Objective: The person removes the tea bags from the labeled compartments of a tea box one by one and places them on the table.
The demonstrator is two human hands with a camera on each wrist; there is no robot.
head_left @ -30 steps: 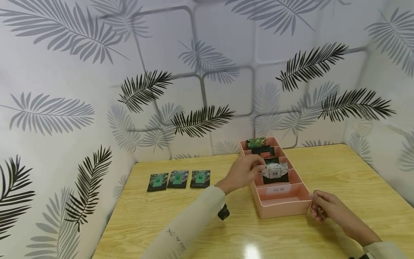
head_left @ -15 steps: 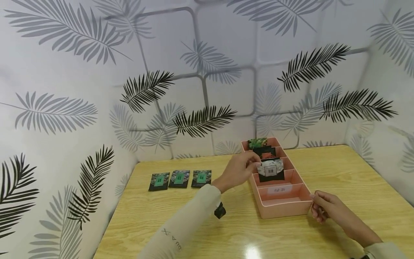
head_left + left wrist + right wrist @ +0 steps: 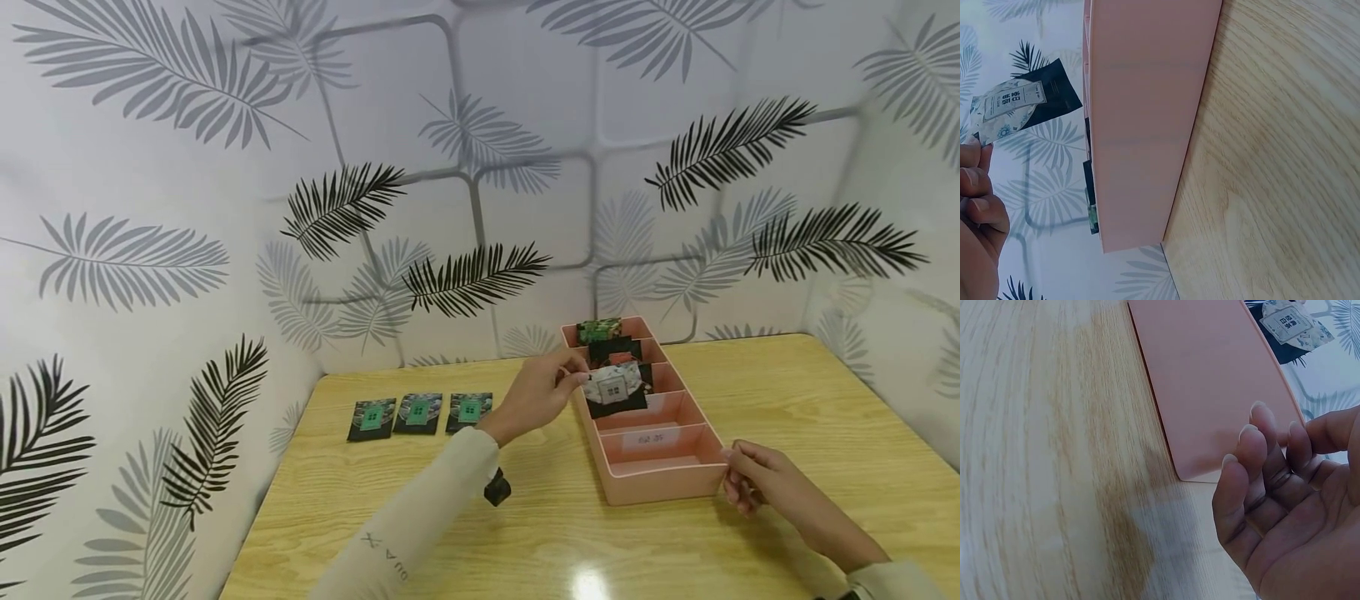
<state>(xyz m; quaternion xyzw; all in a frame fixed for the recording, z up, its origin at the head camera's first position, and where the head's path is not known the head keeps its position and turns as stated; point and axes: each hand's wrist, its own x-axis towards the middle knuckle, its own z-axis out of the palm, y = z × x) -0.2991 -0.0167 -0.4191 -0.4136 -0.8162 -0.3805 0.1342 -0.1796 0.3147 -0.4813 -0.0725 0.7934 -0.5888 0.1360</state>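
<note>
Pinching a flat black-and-white foil sachet (image 3: 615,391) above a pink plastic divided box (image 3: 663,486), your left grip (image 3: 536,390) hides its corner; your right grip (image 3: 759,475) pinches the box's near corner, contact partly hidden.

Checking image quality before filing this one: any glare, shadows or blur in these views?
Head: bright glare on the table near the frame's bottom; left wrist: held packet fairly sharp; right wrist: soft shadow on the box beside the right hand.
</note>
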